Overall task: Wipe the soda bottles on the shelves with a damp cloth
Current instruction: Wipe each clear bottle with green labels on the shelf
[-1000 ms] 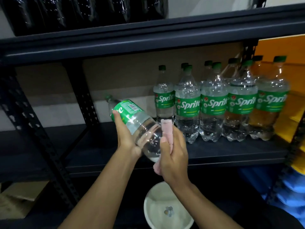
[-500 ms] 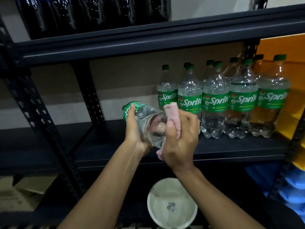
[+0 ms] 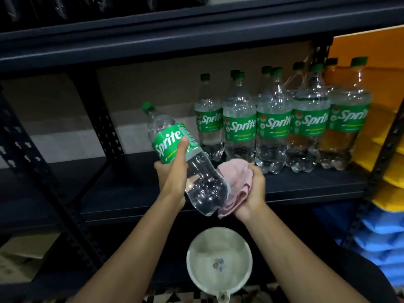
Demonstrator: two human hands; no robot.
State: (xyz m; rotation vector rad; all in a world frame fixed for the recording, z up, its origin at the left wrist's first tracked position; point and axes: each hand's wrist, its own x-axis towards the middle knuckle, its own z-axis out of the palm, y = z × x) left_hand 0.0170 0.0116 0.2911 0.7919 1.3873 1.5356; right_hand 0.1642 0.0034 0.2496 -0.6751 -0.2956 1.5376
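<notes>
Dark shelf, its row of Sprite bottles upright, one held Sprite bottle under the cloth.
Whether the row, right of centre, is already wiped cannot be told; most of the job probably remains. At frame centre the held Sprite bottle tilts, cap toward upper left. The right hand clutches the bunched pink cloth against its base, and the left hand grips its label.

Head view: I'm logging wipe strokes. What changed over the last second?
The left hand rotated the held Sprite bottle: barcode side showed before, the logo faces the camera now. The right hand slid the pink cloth from the base to the lower side. Both grips stayed; shelf bottles and white bowl unmoved.
</notes>
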